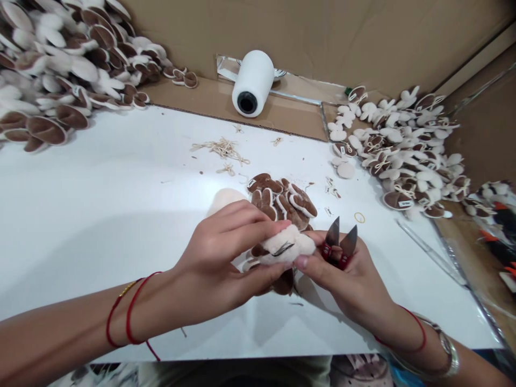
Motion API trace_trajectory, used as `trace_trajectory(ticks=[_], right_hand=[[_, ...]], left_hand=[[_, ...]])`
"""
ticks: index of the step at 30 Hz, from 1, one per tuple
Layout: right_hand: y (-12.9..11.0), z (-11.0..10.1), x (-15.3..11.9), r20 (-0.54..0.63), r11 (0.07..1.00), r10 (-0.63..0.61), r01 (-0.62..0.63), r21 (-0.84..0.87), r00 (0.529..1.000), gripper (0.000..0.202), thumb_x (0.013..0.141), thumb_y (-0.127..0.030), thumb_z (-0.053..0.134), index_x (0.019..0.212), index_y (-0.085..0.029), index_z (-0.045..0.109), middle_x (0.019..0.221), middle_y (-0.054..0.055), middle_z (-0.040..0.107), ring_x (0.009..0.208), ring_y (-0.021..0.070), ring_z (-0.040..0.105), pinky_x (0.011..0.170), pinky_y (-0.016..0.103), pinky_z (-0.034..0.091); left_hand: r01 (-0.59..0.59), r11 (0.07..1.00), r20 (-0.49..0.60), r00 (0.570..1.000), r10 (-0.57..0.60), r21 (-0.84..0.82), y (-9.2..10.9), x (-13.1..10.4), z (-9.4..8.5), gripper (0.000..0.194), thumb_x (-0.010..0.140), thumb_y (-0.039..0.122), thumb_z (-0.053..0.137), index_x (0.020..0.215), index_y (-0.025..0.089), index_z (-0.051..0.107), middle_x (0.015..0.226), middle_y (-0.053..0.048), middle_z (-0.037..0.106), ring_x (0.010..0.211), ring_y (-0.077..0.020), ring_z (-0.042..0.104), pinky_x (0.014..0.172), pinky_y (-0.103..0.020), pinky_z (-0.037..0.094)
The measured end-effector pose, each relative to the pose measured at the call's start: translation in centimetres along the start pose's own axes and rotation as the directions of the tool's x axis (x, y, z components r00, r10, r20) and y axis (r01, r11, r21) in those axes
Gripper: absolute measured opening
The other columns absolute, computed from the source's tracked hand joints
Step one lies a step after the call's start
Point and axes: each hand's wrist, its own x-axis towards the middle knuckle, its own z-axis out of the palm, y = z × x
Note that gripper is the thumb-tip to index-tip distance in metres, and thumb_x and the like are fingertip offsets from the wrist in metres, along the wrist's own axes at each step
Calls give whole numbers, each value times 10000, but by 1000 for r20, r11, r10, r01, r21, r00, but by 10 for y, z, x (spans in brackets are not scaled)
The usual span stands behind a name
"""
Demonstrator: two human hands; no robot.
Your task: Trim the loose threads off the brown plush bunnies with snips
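Note:
My left hand [231, 252] pinches a small cream plush piece [287, 244] between thumb and fingers; dark threads lie across the plush. On the other side, my right hand [346, 274] touches the plush with its thumb and holds red-handled thread snips [339, 246], blades apart and pointing away from me. Beneath and beyond the hands lies a small heap of brown and cream plush pieces [300, 201], partly hidden by my left hand. The ends of my right fingers are partly hidden behind the plush and snips.
Large plush piles lie at the back left [80, 70] and at the right [403, 145]. A white cylinder [253, 83] rests on cardboard at the back. Cream cord bows [223, 148] and a yellow rubber band [359, 217] lie on the white table [100, 215].

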Motion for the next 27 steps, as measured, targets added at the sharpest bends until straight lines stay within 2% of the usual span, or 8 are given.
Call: trace_trajectory(ticks=[3, 7, 11, 13, 16, 19, 23, 27], right_hand=[[-2, 1, 0, -47, 1000, -14, 13, -16, 999, 108, 853, -204, 696, 749, -181, 678, 544, -26, 576, 507, 126, 576, 516, 264, 509], [-4, 4, 2, -104, 999, 1, -5, -35, 995, 93, 829, -198, 704, 741, -177, 681, 481, -38, 533, 464, 132, 557, 453, 255, 462], [-1, 5, 6, -112, 1000, 28, -29, -9, 993, 134, 782, -174, 740, 675, -166, 660, 454, -62, 447, 428, 105, 490, 426, 238, 413], [0, 4, 8, -113, 999, 33, -33, 4, 993, 129, 783, -190, 745, 682, -158, 670, 460, -70, 419, 414, 75, 412, 416, 221, 374], [1, 1, 9, -129, 999, 47, -43, 31, 991, 125, 784, -220, 746, 709, -145, 679, 477, -77, 390, 411, 45, 265, 378, 196, 251], [1, -1, 9, -120, 991, 82, -68, 112, 989, 237, 790, -256, 737, 640, -158, 582, 442, -101, 312, 401, 40, 182, 370, 195, 164], [3, -3, 10, -33, 967, 152, -141, 210, 988, 463, 815, -302, 687, 509, -196, 356, 386, -116, 205, 363, 37, 164, 373, 203, 149], [1, -5, 10, 26, 951, 200, -200, 237, 979, 514, 811, -360, 660, 465, -204, 313, 377, -108, 185, 357, 44, 160, 371, 219, 124]], left_hand=[[11, 1000, 22, 1000, -12, 13, 0, 1, 1, 371, 823, 185, 696, 1183, 169, 609, 917, -59, 650, 850, -182, 573, 781, -332, 479], [-16, 996, -43, 999, 19, 84, 0, 2, 1, 306, 819, 137, 665, 1115, 211, 636, 1064, -84, 643, 978, -221, 568, 859, -406, 465], [-63, 983, -132, 987, 87, 172, 0, 4, -1, 197, 783, 76, 703, 913, 220, 676, 931, -51, 672, 866, -195, 560, 770, -389, 476], [-65, 977, -161, 982, 100, 205, 1, 5, -2, 154, 779, 106, 729, 847, 230, 670, 864, -40, 674, 820, -195, 554, 738, -393, 474], [-33, 971, -179, 981, 77, 238, 3, 8, -5, 125, 803, 144, 723, 820, 250, 659, 825, -29, 670, 801, -199, 562, 715, -390, 473], [-10, 968, -207, 976, 64, 250, 5, 9, -8, 100, 846, 188, 684, 796, 261, 636, 847, -23, 661, 834, -202, 571, 744, -387, 473], [-33, 971, -162, 984, 73, 236, 7, 9, -12, 118, 895, 175, 594, 817, 262, 601, 874, -18, 660, 892, -204, 581, 784, -371, 471], [-9, 975, -182, 982, 50, 222, 6, 8, -13, 150, 911, 170, 551, 798, 267, 572, 911, -16, 638, 881, -196, 556, 778, -365, 476]])
